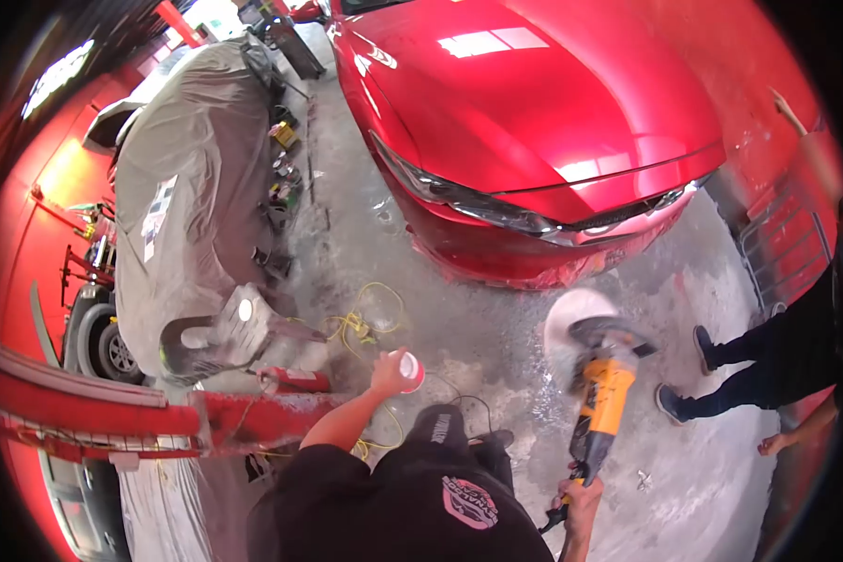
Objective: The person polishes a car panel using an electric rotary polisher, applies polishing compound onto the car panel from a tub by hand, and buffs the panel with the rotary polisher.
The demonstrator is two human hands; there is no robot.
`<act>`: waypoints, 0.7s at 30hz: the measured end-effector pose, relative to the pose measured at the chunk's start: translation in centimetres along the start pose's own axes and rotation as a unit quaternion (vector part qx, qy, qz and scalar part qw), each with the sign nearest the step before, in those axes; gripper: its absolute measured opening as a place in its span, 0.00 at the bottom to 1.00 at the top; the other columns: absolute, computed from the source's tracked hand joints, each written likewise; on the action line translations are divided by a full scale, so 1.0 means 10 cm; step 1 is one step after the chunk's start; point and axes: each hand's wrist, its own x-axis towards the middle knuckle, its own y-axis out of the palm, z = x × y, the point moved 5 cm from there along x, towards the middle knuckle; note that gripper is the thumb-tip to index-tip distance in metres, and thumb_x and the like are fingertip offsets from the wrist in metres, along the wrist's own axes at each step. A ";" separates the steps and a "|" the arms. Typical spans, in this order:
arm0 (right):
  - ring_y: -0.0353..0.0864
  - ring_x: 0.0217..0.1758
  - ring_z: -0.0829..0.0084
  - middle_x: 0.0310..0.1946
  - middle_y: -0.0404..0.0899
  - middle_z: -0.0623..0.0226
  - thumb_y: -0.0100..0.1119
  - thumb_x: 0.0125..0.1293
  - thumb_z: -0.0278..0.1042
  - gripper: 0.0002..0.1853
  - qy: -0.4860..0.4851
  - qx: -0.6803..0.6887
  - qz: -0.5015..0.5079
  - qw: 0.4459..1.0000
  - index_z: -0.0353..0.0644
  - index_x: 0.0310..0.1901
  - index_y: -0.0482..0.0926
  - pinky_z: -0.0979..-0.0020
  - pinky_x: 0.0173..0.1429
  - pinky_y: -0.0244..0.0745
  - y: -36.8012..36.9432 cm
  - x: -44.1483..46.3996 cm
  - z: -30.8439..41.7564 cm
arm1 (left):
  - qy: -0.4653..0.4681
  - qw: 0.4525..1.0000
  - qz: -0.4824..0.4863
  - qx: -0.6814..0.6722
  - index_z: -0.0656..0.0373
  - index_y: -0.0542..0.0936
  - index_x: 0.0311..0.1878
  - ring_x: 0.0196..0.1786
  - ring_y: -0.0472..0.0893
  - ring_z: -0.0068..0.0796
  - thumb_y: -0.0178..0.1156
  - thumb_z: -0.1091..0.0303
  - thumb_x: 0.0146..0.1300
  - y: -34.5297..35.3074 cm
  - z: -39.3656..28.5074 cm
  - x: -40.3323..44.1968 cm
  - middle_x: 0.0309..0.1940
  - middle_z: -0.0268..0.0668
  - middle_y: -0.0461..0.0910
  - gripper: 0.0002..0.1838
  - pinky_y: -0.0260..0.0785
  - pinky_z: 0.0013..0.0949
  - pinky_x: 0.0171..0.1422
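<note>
My left hand (pixel 386 377) is wrapped round a small red container with a white top (pixel 408 366), held out in front of my body. My right hand (pixel 583 498) grips the rear handle of a yellow and black power polisher (pixel 605 393), its head pointing away from me. A round white pad (pixel 571 317) shows at the polisher's far end, below the front bumper of a glossy red car (pixel 534 122) and apart from it. Whether the pad is spinning, I cannot tell.
A vehicle under a grey cover (pixel 197 178) stands on the left, near a red metal beam (pixel 272 417). Yellow cord (pixel 356 323) lies looped on the concrete floor. Another person in dark trousers (pixel 754 365) stands at right, by a metal rack (pixel 787 239).
</note>
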 end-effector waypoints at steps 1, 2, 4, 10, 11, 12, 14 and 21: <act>0.73 0.13 0.72 0.19 0.73 0.64 0.61 0.54 0.27 0.20 -0.030 0.014 -0.017 0.999 0.29 0.49 0.74 0.69 0.20 0.73 -0.15 0.00 0.19 | 0.005 1.000 0.010 0.012 0.39 0.71 0.78 0.68 0.74 0.66 0.82 0.47 0.44 0.10 -0.20 -0.04 0.67 0.57 0.70 0.53 0.75 0.59 0.68; 0.73 0.13 0.73 0.19 0.73 0.66 0.61 0.54 0.28 0.20 -0.063 0.036 -0.015 0.997 0.30 0.50 0.74 0.69 0.20 0.72 -0.22 -0.01 0.40 | 0.012 0.999 0.028 0.025 0.39 0.71 0.78 0.69 0.73 0.67 0.82 0.47 0.43 0.21 -0.34 -0.09 0.68 0.57 0.69 0.55 0.75 0.60 0.68; 0.72 0.14 0.76 0.18 0.71 0.71 0.64 0.57 0.29 0.20 -0.128 0.058 -0.037 0.989 0.33 0.51 0.74 0.69 0.19 0.72 -0.39 -0.03 0.85 | 0.029 0.998 0.017 0.062 0.39 0.69 0.79 0.69 0.72 0.69 0.84 0.46 0.42 0.53 -0.43 -0.03 0.68 0.55 0.68 0.57 0.75 0.61 0.68; 0.76 0.19 0.75 0.25 0.77 0.66 0.67 0.56 0.31 0.24 -0.273 0.020 -0.067 0.959 0.28 0.54 0.79 0.71 0.25 0.70 -1.16 0.19 2.45 | 0.033 0.993 0.085 0.071 0.37 0.67 0.80 0.68 0.73 0.69 0.85 0.46 0.39 1.07 -1.20 -0.18 0.68 0.55 0.68 0.60 0.76 0.62 0.66; 0.76 0.19 0.74 0.25 0.77 0.65 0.66 0.55 0.29 0.26 -0.299 0.033 -0.073 0.951 0.27 0.56 0.79 0.71 0.26 0.71 -1.32 0.27 2.63 | 0.018 0.993 0.090 0.067 0.37 0.66 0.80 0.68 0.73 0.69 0.85 0.48 0.39 1.13 -1.31 -0.25 0.68 0.55 0.68 0.60 0.76 0.62 0.66; 0.72 0.16 0.75 0.23 0.74 0.66 0.67 0.55 0.35 0.35 -0.306 0.034 -0.076 0.949 0.24 0.63 0.73 0.70 0.27 0.72 -1.40 0.34 2.87 | 0.001 0.994 0.090 0.062 0.36 0.66 0.80 0.68 0.73 0.69 0.85 0.49 0.39 1.20 -1.41 -0.25 0.68 0.55 0.68 0.60 0.76 0.63 0.66; 0.71 0.16 0.75 0.23 0.74 0.66 0.67 0.55 0.34 0.36 -0.341 0.050 -0.064 0.937 0.23 0.65 0.71 0.70 0.27 0.71 -1.57 0.42 3.25 | -0.005 0.995 0.078 0.056 0.35 0.66 0.80 0.68 0.72 0.69 0.83 0.51 0.41 1.39 -1.54 -0.29 0.68 0.55 0.68 0.59 0.76 0.62 0.66; 0.72 0.16 0.74 0.21 0.75 0.63 0.68 0.53 0.34 0.37 -0.400 0.060 -0.049 0.913 0.19 0.63 0.71 0.69 0.26 0.73 -2.44 0.98 4.45 | -0.077 0.992 0.032 0.093 0.35 0.65 0.80 0.68 0.71 0.71 0.82 0.48 0.44 1.76 -2.78 0.09 0.68 0.58 0.66 0.57 0.78 0.62 0.64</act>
